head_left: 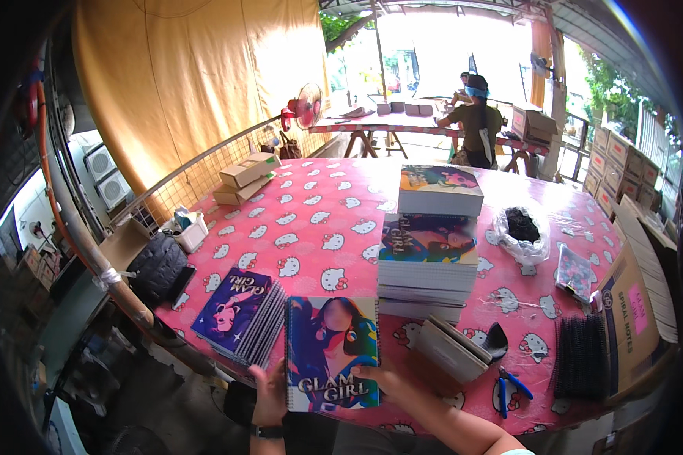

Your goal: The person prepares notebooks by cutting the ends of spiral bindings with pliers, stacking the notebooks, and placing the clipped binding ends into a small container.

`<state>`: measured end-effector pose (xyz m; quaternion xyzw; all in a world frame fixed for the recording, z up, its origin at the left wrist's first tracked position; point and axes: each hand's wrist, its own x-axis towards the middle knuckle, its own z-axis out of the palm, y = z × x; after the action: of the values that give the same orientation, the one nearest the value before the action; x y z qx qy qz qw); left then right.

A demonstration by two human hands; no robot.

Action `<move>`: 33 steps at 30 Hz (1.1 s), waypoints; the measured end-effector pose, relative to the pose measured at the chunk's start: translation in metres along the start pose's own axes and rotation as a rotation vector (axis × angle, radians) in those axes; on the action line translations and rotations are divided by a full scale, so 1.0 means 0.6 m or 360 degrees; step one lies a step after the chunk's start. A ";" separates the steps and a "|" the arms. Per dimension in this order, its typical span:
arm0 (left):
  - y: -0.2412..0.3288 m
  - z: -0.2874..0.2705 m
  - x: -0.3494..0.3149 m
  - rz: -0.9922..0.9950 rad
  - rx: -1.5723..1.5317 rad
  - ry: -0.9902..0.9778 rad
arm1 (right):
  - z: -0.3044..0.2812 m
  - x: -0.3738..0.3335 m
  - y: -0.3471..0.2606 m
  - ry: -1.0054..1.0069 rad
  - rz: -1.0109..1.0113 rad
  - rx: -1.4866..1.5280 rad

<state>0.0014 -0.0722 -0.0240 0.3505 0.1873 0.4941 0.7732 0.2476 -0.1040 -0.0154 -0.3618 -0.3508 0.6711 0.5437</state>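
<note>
A spiral notebook [332,353] with a colourful illustrated cover is held upright-facing at the near edge of the table. My right hand [378,381] grips its lower right side, the thumb lying on the cover and the other fingers hidden behind. Along the coil side stands my left hand [268,390], its thumb stretched away from the notebook; some of its fingers are hidden at the notebook's edge. Left of it lies a stack of purple-covered spiral notebooks [239,311]. Beyond the right hand rises a tall stack of books or page blocks [425,284] with coloured covers.
Right of the tall stack are an open small cardboard box [451,353], blue-handled pliers [512,390], black coils [580,356], a plastic bag [522,231] and a large carton [634,322]. Small boxes [244,176] and a white bin [191,233] stand left. A person [474,121] works at a far table.
</note>
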 end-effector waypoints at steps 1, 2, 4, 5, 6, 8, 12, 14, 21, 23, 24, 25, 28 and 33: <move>-0.004 0.013 -0.016 0.0116 -0.0156 0.0029 | 0.010 0.014 0.003 0.0005 0.0061 0.0110; -0.020 0.037 -0.033 0.0233 -0.0310 0.0055 | 0.020 0.029 0.004 0.0007 0.0123 0.0221; -0.061 0.056 -0.040 0.0412 -0.0353 0.0218 | 0.027 0.057 0.006 -0.0029 0.0149 0.0347; -0.088 0.048 -0.038 0.0483 -0.0247 0.0374 | 0.026 0.074 0.012 -0.0075 0.0129 0.0358; -0.108 0.046 -0.035 0.0550 -0.0141 0.0539 | 0.026 0.085 0.019 -0.0119 0.0117 0.0371; -0.102 0.091 -0.001 0.0495 0.0078 0.0892 | 0.027 0.093 0.025 -0.0039 0.0180 0.0381; -0.086 0.087 0.049 0.0671 0.0374 0.1073 | 0.001 0.109 0.036 -0.0107 0.0307 0.0341; -0.058 0.090 0.057 0.0603 0.0472 0.1048 | -0.064 0.104 0.073 -0.0422 0.0458 0.0392; 0.053 0.106 0.107 0.0436 0.0096 0.0724 | -0.105 0.116 0.041 -0.0973 0.0729 0.0047; 0.077 0.130 0.132 0.0396 -0.0094 0.0652 | -0.103 0.116 0.043 -0.0935 0.0758 -0.0024; 0.086 0.135 0.145 0.0413 -0.0156 0.0609 | -0.103 0.116 0.047 -0.0889 0.0797 0.0003; 0.094 0.138 0.158 0.0428 -0.0217 0.0564 | -0.102 0.116 0.047 -0.0840 0.0835 0.0033; 0.093 0.103 0.232 0.0592 -0.0169 0.0613 | -0.077 0.110 0.035 -0.0762 0.0793 -0.0135; 0.066 0.094 0.453 0.0669 -0.0164 0.0684 | -0.061 0.088 0.105 -0.0510 -0.0023 -0.0852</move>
<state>0.1326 0.1615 0.0587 0.2293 0.2447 0.7150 0.6134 0.2416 -0.0593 -0.0933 -0.3791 -0.5989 0.5995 0.3717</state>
